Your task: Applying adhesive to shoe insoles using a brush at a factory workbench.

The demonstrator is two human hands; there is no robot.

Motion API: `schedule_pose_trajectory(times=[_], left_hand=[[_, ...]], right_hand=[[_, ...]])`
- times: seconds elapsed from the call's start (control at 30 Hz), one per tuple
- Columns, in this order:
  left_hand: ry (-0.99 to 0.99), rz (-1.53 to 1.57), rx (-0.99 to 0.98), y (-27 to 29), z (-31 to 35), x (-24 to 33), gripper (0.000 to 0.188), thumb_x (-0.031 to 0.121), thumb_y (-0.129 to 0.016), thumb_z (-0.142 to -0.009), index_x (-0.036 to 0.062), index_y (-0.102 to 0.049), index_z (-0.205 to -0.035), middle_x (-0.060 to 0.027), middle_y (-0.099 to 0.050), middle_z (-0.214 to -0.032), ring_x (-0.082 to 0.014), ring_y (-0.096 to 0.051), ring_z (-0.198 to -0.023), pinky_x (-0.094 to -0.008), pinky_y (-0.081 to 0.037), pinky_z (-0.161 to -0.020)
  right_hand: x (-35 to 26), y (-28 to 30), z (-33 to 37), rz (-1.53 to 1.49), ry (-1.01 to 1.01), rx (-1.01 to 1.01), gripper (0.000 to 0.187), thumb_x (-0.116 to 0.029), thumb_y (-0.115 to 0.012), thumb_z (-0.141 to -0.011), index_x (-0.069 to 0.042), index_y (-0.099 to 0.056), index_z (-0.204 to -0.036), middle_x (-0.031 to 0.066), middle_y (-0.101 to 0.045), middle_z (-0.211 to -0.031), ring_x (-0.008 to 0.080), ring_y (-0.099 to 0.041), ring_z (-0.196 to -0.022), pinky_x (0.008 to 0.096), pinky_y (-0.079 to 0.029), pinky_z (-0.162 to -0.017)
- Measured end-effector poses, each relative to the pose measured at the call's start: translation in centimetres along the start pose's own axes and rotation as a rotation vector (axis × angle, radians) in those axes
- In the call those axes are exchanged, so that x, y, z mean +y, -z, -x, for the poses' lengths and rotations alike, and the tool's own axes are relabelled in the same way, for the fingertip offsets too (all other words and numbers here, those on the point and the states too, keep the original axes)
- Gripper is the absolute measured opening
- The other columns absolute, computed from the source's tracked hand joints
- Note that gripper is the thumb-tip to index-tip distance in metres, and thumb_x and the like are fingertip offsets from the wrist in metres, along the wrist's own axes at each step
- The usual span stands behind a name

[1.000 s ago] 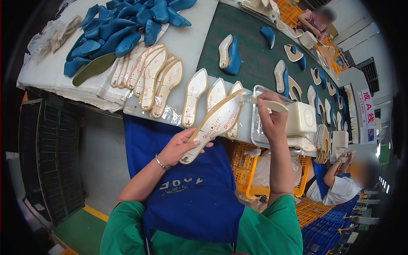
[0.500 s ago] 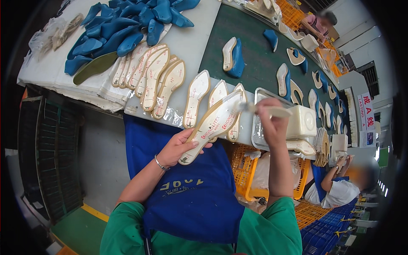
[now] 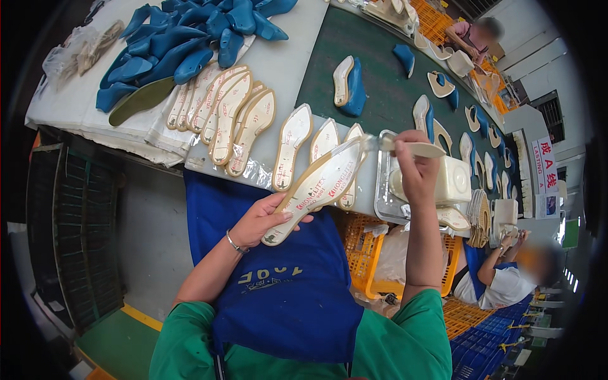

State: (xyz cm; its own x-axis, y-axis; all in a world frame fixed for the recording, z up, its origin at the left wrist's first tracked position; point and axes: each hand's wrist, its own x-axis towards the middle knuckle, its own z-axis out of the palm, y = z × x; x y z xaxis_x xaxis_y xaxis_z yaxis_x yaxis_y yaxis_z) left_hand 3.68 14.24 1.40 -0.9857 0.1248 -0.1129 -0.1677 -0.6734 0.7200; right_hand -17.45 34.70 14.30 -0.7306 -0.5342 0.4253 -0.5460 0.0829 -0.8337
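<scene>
My left hand [image 3: 263, 220] grips the heel end of a white insole board [image 3: 316, 190] with a tan edge, tilted up over the front of the table. In my right hand [image 3: 418, 166] is a brush [image 3: 423, 149] with a pale handle, its bristles at the toe tip of that board. Several similar insole boards [image 3: 292, 145] lie on the table just beyond. Beside my right hand, a clear tray [image 3: 382, 201] holds a cream-white plastic container [image 3: 453, 180].
Blue shoe lasts [image 3: 171, 57] are heaped at the far left. A green conveyor belt [image 3: 323, 57] carries lasts with insoles. Orange crates [image 3: 361, 253] stand below the table at right. Two co-workers sit on the right, one near [image 3: 500, 278], one far [image 3: 468, 35].
My right hand has moved a little right and up with the brush, toward the toe tip. The insole board in my left hand has shifted slightly and turned.
</scene>
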Motion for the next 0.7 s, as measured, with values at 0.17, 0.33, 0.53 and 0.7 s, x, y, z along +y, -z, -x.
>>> schedule_pose_trajectory(times=[0.17,0.33,0.53,0.7], left_hand=[[0.027,-0.018,-0.061,0.0,0.2,0.1,0.05,0.003,-0.051,-0.095,-0.0035,-0.038,-0.142,-0.0223,-0.054,-0.133,-0.0325,-0.061,-0.116,-0.0344,-0.056,-0.09],[0.026,0.021,-0.018,-0.3,0.2,0.4,0.05,0.004,-0.052,-0.095,-0.0036,-0.038,-0.142,-0.0219,-0.055,-0.133,-0.0325,-0.061,-0.116,-0.0346,-0.056,-0.09],[-0.023,0.027,0.031,-0.9,-0.2,0.7,0.047,0.005,-0.05,-0.097,-0.0013,-0.038,-0.143,-0.0177,-0.056,-0.132,-0.0271,-0.061,-0.116,-0.0317,-0.055,-0.088],[-0.028,0.08,0.116,-1.7,-0.7,0.0,0.045,0.005,-0.05,-0.097,-0.0011,-0.04,-0.141,-0.0166,-0.058,-0.13,-0.0255,-0.062,-0.114,-0.0312,-0.056,-0.086]], right_hand=[[0.7,-0.4,-0.4,0.061,-0.076,-0.101,0.01,-0.009,-0.061,-0.092,0.001,-0.062,-0.089,0.004,-0.061,-0.084,0.0103,-0.056,-0.078,0.0242,-0.044,-0.071],[1.2,0.1,-0.7,0.126,0.015,0.059,0.012,-0.01,-0.059,-0.094,0.001,-0.061,-0.091,0.004,-0.062,-0.084,0.0095,-0.057,-0.076,0.0237,-0.045,-0.068],[1.0,-2.8,3.6,-0.07,-0.118,0.019,0.007,-0.005,-0.061,-0.09,0.001,-0.062,-0.089,0.0066,-0.063,-0.082,0.0102,-0.059,-0.074,0.0252,-0.047,-0.066],[0.5,-7.1,7.8,0.047,0.131,-0.013,0.001,0.0,-0.063,-0.082,0.0,-0.063,-0.082,0.0109,-0.061,-0.068,0.0224,-0.059,-0.056,0.0321,-0.045,-0.053]])
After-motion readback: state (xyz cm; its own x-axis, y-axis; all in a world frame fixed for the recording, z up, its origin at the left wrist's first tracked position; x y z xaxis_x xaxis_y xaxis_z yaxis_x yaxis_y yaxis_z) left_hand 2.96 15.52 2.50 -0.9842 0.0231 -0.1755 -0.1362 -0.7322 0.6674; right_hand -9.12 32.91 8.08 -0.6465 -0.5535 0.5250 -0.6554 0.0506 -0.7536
